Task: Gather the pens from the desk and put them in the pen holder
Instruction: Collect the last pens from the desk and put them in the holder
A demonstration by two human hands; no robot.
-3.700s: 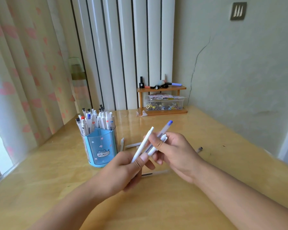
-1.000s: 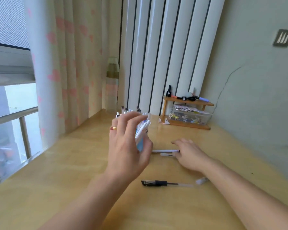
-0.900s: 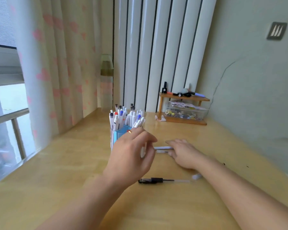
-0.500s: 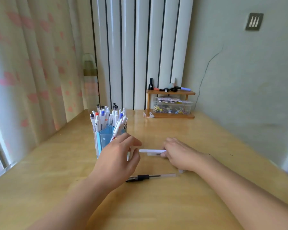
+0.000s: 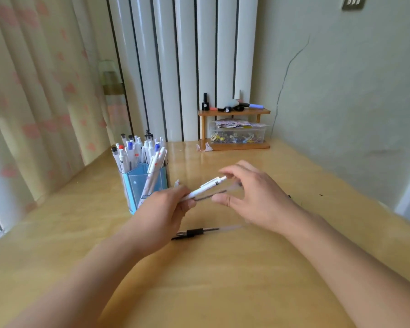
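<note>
A blue pen holder [image 5: 137, 185] with a cat picture stands left of centre on the wooden desk [image 5: 223, 280], packed with several pens. Just right of it, my left hand [image 5: 161, 216] grips a white pen [image 5: 207, 185] and a clear pen with a dark refill [image 5: 211, 197], both raised above the desk and pointing right. My right hand [image 5: 253, 197] hovers at their far ends, blurred, thumb and fingers spread apart around the tips. A black-capped clear pen [image 5: 199, 232] lies flat on the desk below both hands.
A small wooden shelf [image 5: 234, 112] stands at the back against the white radiator, carrying markers on top and a clear plastic box [image 5: 237, 136] of small items below. Curtains hang on the left and a wall closes the right side.
My right hand lifted pens off the desk and brought them to my left hand, which now grips them. The black-capped pen has stayed where it lay.
</note>
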